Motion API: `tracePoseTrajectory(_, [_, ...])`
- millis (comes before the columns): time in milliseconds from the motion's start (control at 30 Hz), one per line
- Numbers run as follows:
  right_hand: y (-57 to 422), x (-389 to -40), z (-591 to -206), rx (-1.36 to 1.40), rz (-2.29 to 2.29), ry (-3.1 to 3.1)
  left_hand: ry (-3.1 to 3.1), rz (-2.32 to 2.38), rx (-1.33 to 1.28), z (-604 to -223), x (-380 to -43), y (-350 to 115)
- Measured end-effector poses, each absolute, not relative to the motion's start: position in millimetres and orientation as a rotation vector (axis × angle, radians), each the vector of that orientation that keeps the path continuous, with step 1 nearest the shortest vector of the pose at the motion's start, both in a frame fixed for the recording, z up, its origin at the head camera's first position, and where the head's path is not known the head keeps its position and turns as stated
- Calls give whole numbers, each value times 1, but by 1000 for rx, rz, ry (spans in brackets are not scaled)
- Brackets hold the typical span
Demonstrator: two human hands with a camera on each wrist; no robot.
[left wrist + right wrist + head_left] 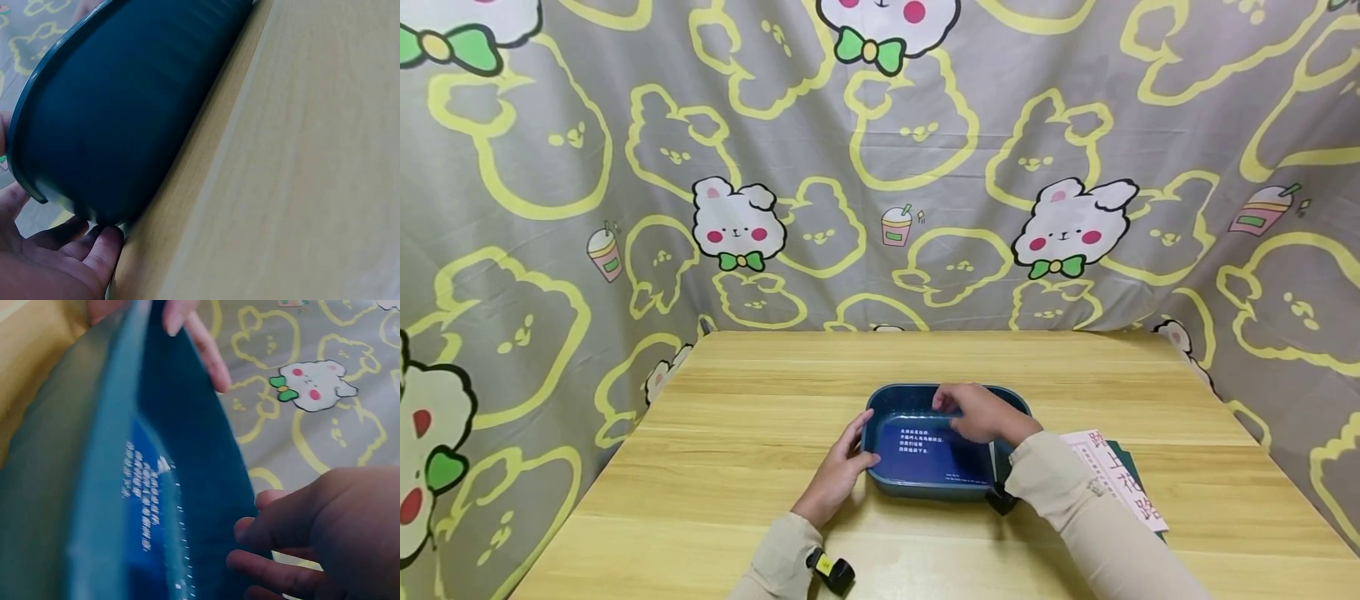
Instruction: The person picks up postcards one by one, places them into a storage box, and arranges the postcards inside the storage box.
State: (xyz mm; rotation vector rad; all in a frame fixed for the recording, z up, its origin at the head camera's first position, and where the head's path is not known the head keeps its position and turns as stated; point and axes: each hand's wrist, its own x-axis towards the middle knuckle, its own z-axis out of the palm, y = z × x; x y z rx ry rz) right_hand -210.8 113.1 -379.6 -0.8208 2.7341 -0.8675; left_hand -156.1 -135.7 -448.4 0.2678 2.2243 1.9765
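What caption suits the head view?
Left hand grips a teal tray holding a blue printed item, right hand over it; printed papers lie alongside.

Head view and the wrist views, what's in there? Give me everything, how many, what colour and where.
Tray: one, dark teal, on the table
Printed item: one, blue with white writing, inside the tray
Printed sheet: one visible, whitish with red characters, on the table right of the tray
Green item: one visible, dark green, partly under the sheet
Table: one, light wood-coloured, below everything
Cloth: grey, yellow outlines and white cartoon heads, behind and beside the table; number of pieces unclear
Wrist devices: two, black, one at each wrist
Sleeves: two, beige, on both arms
Left hand: one, bare, gripping the tray's left end
Right hand: one, bare, over the tray
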Motion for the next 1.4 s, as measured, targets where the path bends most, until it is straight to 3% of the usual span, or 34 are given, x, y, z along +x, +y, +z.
tracePoseTrajectory(400, [166, -207, -371, -753, -1179, 2919, 2237, 1970, 259, -449, -157, -136])
tracePoseTrajectory(900, [240, -191, -395, -266, -1246, 2915, 2231, 1964, 236, -448, -157, -135])
tracePoseTrajectory(1400, [292, -185, -405, 122, -874, 2769, 2249, 1944, 212, -445, -156, -134])
